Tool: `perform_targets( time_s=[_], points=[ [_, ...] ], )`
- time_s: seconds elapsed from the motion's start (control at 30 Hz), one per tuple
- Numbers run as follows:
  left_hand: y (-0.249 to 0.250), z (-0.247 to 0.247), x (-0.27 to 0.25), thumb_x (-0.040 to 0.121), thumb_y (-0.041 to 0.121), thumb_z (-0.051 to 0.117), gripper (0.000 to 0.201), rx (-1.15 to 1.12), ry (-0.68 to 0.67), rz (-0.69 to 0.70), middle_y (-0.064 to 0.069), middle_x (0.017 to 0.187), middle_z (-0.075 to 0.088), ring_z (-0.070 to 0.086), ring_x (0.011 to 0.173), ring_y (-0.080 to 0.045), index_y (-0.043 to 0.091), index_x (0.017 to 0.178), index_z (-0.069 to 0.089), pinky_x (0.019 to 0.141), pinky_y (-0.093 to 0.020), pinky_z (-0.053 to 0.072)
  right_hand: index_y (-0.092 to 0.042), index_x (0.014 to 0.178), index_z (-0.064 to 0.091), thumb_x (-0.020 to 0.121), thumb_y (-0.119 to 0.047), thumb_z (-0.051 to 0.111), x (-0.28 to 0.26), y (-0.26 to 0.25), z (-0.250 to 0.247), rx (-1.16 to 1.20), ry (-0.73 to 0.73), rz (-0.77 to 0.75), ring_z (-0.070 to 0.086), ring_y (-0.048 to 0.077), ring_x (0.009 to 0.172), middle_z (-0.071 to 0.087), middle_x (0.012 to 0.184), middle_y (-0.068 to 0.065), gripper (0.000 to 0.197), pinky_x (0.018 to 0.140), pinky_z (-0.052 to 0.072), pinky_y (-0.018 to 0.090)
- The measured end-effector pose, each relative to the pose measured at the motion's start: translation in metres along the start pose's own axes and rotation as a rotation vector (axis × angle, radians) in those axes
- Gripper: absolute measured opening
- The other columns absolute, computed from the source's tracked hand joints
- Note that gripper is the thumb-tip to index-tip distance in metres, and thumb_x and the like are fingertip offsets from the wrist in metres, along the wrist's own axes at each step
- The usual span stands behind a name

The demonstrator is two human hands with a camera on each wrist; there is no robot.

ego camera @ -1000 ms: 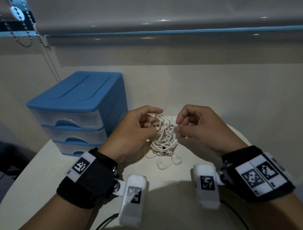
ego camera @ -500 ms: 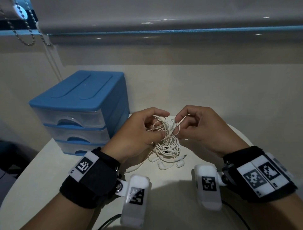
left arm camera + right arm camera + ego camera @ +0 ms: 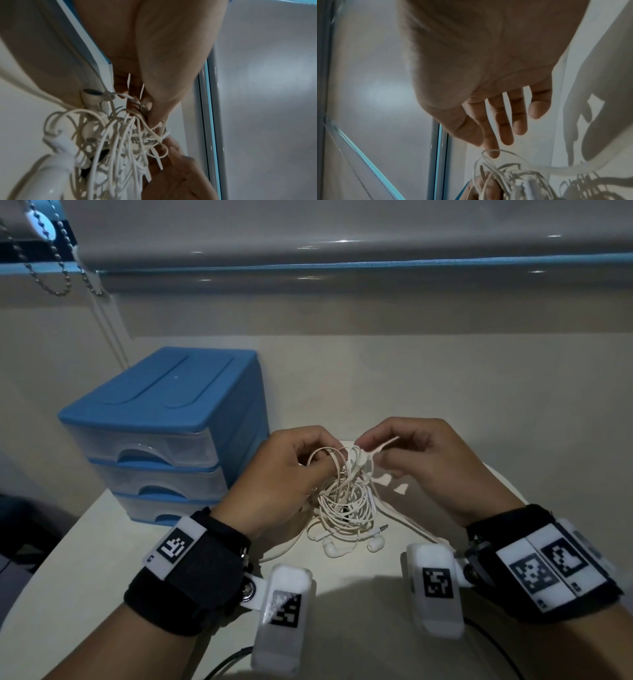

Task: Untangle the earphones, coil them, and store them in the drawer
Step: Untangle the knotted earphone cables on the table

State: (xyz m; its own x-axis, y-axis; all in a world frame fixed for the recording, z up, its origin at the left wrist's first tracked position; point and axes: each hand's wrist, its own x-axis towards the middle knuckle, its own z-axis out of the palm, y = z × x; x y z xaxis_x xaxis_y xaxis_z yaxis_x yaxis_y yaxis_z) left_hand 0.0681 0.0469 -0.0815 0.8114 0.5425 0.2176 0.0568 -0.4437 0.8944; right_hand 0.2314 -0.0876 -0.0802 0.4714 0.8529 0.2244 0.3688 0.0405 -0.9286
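The white earphones [image 3: 346, 501] are a tangled bundle held just above the round table, between my hands. My left hand [image 3: 318, 470] grips the bundle's upper left loops with curled fingers. My right hand [image 3: 373, 445] pinches one flat strand at the top of the tangle. Two earbuds [image 3: 375, 542] and the jack plug [image 3: 383, 527] hang down to the tabletop. In the left wrist view the tangle [image 3: 120, 135] fills the centre under my left hand [image 3: 144, 102]. In the right wrist view a cord loop [image 3: 505, 152] runs over my right hand's [image 3: 488, 143] index fingertip; the other fingers are loosely extended.
A blue three-drawer unit [image 3: 164, 433], with all its clear drawers closed, stands at the table's [image 3: 85, 542] left back. A wall and a window blind with a bead chain [image 3: 65, 268] lie behind. Black cables [image 3: 226, 662] run off the near table edge.
My right hand has shifted from the middle of the tangle to a strand at its top and drawn it up and right. The left hand keeps its grip on the bundle.
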Motion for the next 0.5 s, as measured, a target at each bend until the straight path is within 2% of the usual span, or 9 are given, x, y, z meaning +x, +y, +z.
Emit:
perform_targets(
  time_s=[0.07, 0.13, 0.2, 0.3, 0.4, 0.5],
  points=[
    [0.0, 0.001, 0.0, 0.096, 0.016, 0.07, 0.007, -0.006, -0.017, -0.002, -0.011, 0.081, 0.073, 0.061, 0.066, -0.013, 0.013, 0.093, 0.075, 0.061, -0.026, 0.05, -0.019, 0.092, 0.081, 0.09, -0.017, 0.068, 0.001, -0.002, 0.001, 0.005, 0.002, -0.015, 0.062, 0.009, 0.079, 0.072, 0.09, 0.002, 0.014, 0.069, 0.049, 0.024],
    [0.0, 0.001, 0.001, 0.098, 0.016, 0.068, 0.007, -0.001, -0.026, 0.008, -0.014, 0.084, 0.073, 0.064, 0.067, -0.023, 0.013, 0.094, 0.073, 0.063, -0.035, 0.052, -0.016, 0.086, 0.08, 0.096, -0.023, 0.066, 0.001, -0.002, 0.004, -0.016, -0.028, -0.018, 0.061, 0.014, 0.079, 0.072, 0.09, 0.013, 0.019, 0.071, 0.047, 0.03],
    [-0.001, 0.001, 0.002, 0.099, 0.016, 0.065, 0.007, 0.009, -0.01, 0.012, -0.015, 0.088, 0.073, 0.067, 0.075, -0.03, 0.016, 0.095, 0.071, 0.069, -0.043, 0.055, -0.011, 0.078, 0.077, 0.099, -0.022, 0.063, 0.001, -0.002, 0.007, -0.033, -0.057, -0.026, 0.057, 0.018, 0.073, 0.07, 0.081, 0.018, 0.027, 0.07, 0.044, 0.034],
    [-0.001, 0.0, 0.002, 0.1, 0.014, 0.061, 0.008, 0.008, 0.016, 0.027, -0.012, 0.089, 0.072, 0.067, 0.082, -0.031, 0.017, 0.097, 0.068, 0.074, -0.045, 0.055, 0.003, 0.076, 0.068, 0.099, -0.019, 0.062, 0.002, 0.0, 0.011, 0.075, -0.061, -0.003, 0.052, 0.015, 0.063, 0.064, 0.067, 0.01, 0.032, 0.063, 0.041, 0.027],
    [0.002, 0.001, 0.001, 0.098, 0.006, 0.058, 0.014, -0.003, 0.028, 0.048, -0.01, 0.09, 0.072, 0.065, 0.086, -0.034, 0.017, 0.099, 0.067, 0.077, -0.048, 0.055, 0.003, 0.082, 0.066, 0.091, -0.006, 0.071, 0.003, 0.001, 0.014, 0.148, -0.101, -0.007, 0.052, 0.009, 0.053, 0.063, 0.063, 0.009, 0.014, 0.055, 0.041, 0.016],
    [0.003, 0.001, 0.0, 0.096, 0.004, 0.059, 0.017, -0.009, 0.027, 0.066, -0.01, 0.09, 0.071, 0.065, 0.086, -0.033, 0.018, 0.1, 0.067, 0.076, -0.047, 0.055, 0.003, 0.085, 0.068, 0.085, 0.003, 0.074, 0.003, 0.003, 0.015, 0.122, -0.14, -0.028, 0.053, 0.006, 0.054, 0.062, 0.066, 0.01, 0.006, 0.055, 0.042, 0.014]
  ],
)
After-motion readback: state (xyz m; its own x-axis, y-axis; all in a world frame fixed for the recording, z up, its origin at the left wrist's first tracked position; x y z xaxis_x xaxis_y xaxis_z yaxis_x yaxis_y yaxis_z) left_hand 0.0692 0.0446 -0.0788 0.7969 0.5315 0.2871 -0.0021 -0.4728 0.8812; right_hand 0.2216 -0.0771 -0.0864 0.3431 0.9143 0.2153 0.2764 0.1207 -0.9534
